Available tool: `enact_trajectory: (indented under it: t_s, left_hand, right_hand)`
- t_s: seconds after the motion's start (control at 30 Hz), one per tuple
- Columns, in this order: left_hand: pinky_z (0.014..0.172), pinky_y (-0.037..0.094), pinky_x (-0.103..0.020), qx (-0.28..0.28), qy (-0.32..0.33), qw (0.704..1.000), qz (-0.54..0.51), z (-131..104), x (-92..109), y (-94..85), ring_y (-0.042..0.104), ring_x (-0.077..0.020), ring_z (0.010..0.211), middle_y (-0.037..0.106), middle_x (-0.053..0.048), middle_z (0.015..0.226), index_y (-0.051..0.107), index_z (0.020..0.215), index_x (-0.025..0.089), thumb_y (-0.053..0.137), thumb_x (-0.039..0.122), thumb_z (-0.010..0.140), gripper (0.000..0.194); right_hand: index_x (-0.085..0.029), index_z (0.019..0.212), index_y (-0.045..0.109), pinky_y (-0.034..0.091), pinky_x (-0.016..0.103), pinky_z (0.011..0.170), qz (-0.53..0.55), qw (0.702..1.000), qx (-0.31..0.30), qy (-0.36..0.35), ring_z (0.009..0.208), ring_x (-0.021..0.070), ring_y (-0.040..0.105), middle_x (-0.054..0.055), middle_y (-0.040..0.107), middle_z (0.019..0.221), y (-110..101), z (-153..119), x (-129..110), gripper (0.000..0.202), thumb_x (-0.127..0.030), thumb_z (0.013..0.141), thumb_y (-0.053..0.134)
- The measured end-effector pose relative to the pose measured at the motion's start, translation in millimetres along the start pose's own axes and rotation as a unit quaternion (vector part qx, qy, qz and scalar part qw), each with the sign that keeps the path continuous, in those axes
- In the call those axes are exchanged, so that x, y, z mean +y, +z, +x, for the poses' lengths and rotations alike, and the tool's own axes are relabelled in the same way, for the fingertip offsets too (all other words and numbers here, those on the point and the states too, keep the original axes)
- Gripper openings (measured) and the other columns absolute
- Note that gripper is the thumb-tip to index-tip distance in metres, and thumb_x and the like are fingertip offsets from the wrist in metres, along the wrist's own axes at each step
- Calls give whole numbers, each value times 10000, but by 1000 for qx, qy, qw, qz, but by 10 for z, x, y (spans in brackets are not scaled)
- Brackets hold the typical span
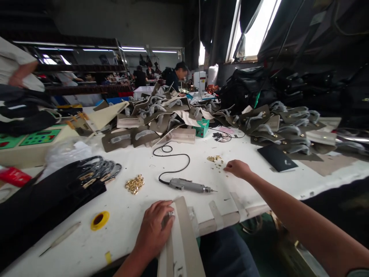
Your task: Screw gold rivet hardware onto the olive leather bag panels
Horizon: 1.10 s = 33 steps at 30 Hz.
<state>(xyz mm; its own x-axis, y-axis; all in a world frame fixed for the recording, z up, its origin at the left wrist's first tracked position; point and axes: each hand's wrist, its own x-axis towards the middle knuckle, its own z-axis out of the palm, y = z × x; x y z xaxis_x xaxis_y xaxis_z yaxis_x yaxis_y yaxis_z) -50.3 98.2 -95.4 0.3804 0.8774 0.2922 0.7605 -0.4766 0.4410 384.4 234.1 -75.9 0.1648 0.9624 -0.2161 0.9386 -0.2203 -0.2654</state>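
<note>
My left hand [156, 227] is closed on the edge of a beige bag panel [186, 234], thumb and fingers around its upper left side. The panel reaches over the table's front edge toward me. Out to the right, my right hand [238, 169] rests on the white table with its fingertips pressed together beside small gold metal fittings [215, 158]. Whatever may be in that pinch is hidden. Between the hands lies a grey electric screwdriver [190, 185], its bit pointing right and its black cord running back. Larger gold hardware pieces [134, 184] sit in a heap left of it.
Taupe bag panels with wrapped handles [161, 115] are piled along the back, and more [282, 127] at right. Black bag pieces [66, 192] cover the left side. A yellow tape roll [99, 220], an awl-like tool [62, 238] and a black flat piece [277, 157] lie on the table.
</note>
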Motion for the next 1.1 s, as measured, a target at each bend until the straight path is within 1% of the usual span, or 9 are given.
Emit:
enact_trajectory:
  t_s: [0.1,0.2,0.3,0.37,0.5,0.57,0.73,0.87,1.1]
  left_hand:
    - [1005,516,-530,-2,7,1000,0,20,-27,16,617,-296,1218,722,-55,1266,671,1051,278,589,274,930,146]
    - [996,521,-524,0,12,1000,2,24,-46,25,622,-295,1211,724,-50,1265,676,1046,281,590,288,929,146]
    - [989,526,-518,-1,15,1000,2,29,-64,35,622,-296,1215,724,-47,1264,682,1052,285,598,301,927,151]
    - [995,523,-522,-1,12,1000,2,31,-72,37,620,-300,1221,723,-47,1268,683,1057,287,607,303,923,155]
    - [999,529,-523,5,3,1000,-4,-9,-47,12,631,-296,1205,725,-46,1257,681,1038,289,619,265,906,148]
    - [1004,535,-512,2,-3,1000,-9,-40,-12,-2,634,-285,1202,727,-44,1252,678,1030,288,629,227,891,159]
    - [1004,542,-500,12,-39,999,-23,-53,77,-21,637,-284,1196,734,-48,1232,681,1006,281,651,140,834,225]
    - [1018,528,-514,15,-54,998,-41,-55,133,-49,636,-288,1197,737,-47,1221,682,997,277,641,106,807,259]
    - [1033,498,-517,24,-57,996,-71,-64,184,-68,637,-284,1190,740,-56,1205,672,992,269,642,93,788,271]
  right_hand:
    - [-242,855,771,349,263,607,13,1000,5,2,802,194,643,29,755,885,-17,4,30,280,-507,868,684]
    - [-243,900,786,359,256,600,33,999,23,4,782,188,644,33,768,883,-95,-25,99,317,-525,902,642]
    - [-243,947,795,394,253,635,55,998,41,-2,808,186,657,32,780,911,-169,-78,237,296,-483,921,624]
    - [-247,966,798,424,252,682,69,997,45,-12,840,188,669,24,786,943,-169,-134,334,260,-445,906,641]
    - [-252,988,803,474,267,770,87,994,47,-36,885,208,692,25,792,987,-33,-296,414,248,-410,850,672]
    - [-242,956,807,490,287,790,88,994,57,-42,890,227,700,44,791,1008,68,-351,420,252,-397,828,655]
    - [-280,905,813,506,318,799,92,991,76,-64,910,259,712,56,787,1018,247,-264,506,297,-450,832,580]
    - [-300,904,795,490,325,747,54,993,71,-82,900,267,715,51,777,1030,268,-205,544,342,-502,880,519]
    - [-301,982,768,466,343,704,-14,996,81,-41,926,280,703,64,763,1124,259,-270,493,418,-531,952,420]
